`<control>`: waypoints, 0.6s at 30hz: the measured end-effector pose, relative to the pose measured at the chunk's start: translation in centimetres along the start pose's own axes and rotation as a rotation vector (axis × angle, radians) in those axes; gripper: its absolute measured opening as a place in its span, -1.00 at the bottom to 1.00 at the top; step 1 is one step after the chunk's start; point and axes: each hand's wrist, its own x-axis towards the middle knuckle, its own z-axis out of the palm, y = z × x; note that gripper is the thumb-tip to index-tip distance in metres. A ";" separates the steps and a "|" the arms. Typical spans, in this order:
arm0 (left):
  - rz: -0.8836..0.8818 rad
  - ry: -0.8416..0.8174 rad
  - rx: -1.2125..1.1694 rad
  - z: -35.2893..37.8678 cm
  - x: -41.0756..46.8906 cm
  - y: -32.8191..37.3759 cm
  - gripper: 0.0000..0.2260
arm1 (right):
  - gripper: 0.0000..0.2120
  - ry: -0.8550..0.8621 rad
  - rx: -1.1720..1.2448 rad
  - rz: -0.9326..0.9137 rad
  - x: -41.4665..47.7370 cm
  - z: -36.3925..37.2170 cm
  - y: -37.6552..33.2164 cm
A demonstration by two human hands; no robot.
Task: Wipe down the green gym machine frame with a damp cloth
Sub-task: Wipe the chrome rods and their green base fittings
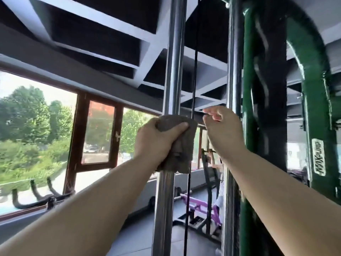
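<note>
My left hand [154,143] grips a brownish-grey cloth [180,145] wrapped around a chrome guide rod [173,61] of the machine, at about mid height. My right hand [224,132] is raised just to the right, fingers loosely curled and holding nothing, in front of a second chrome rod [234,71]. The green machine frame [317,117] with a white label stands at the right, curving over at the top. A thin black cable [194,71] runs vertically between the two rods.
Brown-framed windows [73,145] with trees outside fill the left. Black curved handles [35,193] sit near the sill. A purple bench machine [199,206] stands on the grey floor beyond the rods. A coffered ceiling is overhead.
</note>
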 end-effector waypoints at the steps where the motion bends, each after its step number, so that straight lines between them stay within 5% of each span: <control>1: -0.002 0.005 0.028 0.1 -0.2 0.2 -0.36 | -0.78 0.041 -0.081 -0.027 0.8 -0.3 0.0; 8: -0.037 0.014 0.078 1.6 1.3 2.8 -0.61 | -0.25 0.116 -0.369 0.209 6.2 -0.4 1.7; 12: 0.006 0.124 0.051 1.8 5.9 7.5 -0.87 | -0.22 0.180 -0.409 0.168 10.1 0.2 1.8; 18: -0.059 0.054 0.068 1.6 4.2 5.7 -0.78 | -0.19 0.186 -0.635 0.049 11.0 -0.3 4.0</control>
